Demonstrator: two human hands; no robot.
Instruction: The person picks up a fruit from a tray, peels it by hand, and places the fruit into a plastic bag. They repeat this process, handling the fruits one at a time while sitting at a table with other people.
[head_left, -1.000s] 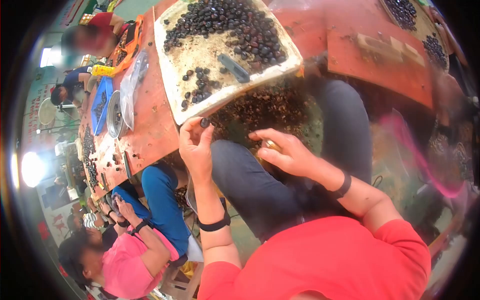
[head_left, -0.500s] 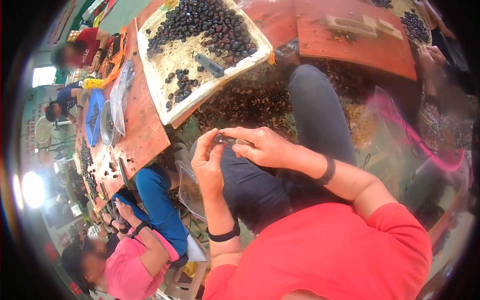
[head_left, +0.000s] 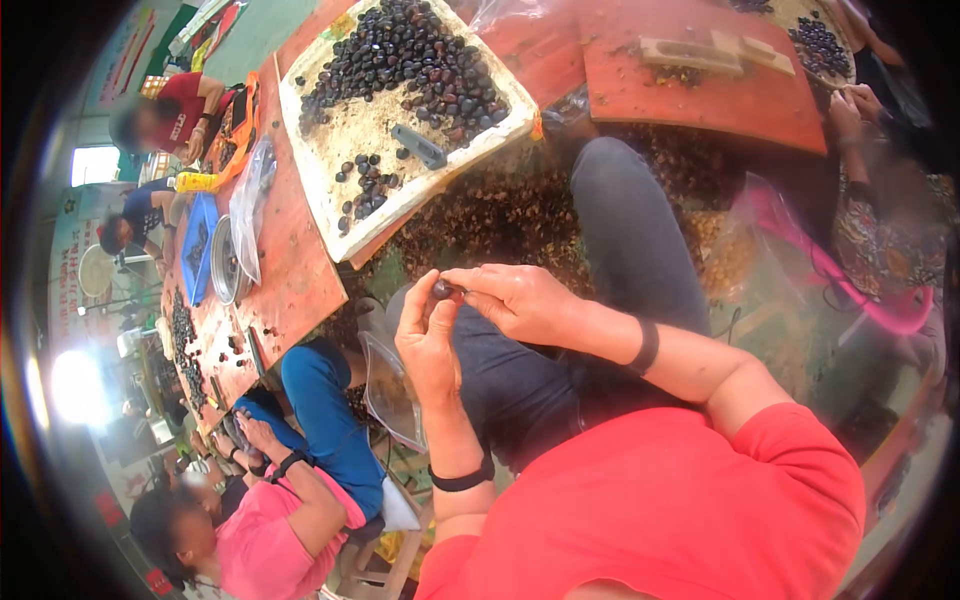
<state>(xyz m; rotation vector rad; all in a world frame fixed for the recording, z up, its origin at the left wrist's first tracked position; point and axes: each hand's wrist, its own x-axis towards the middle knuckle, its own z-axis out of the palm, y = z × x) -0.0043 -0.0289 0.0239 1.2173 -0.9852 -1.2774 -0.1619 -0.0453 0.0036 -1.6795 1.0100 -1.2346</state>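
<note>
Between the fingertips of my left hand (head_left: 430, 345) is a dark round nut (head_left: 443, 289). My right hand (head_left: 520, 302) meets it from the right, its fingers closed around something small and mostly hidden, its tip at the nut. Beyond my hands, a white foam tray (head_left: 440, 180) holds a heap of dark nuts (head_left: 400, 55) at its far side and a smaller cluster (head_left: 366, 190) near its front corner. A grey-handled tool (head_left: 418, 146) lies in the tray by the right-hand rim.
A person in pink (head_left: 270, 530) sits at the left. The red table (head_left: 310, 260) bears a blue tray (head_left: 199, 235), a metal bowl (head_left: 228, 285) and a plastic bag (head_left: 250, 205). A wooden block (head_left: 690, 55) lies on the right board. Shells cover the floor.
My right hand has come leftward to my left hand, and the two now meet at the nut. The view has shifted, so the tray appears lower and further left than at first.
</note>
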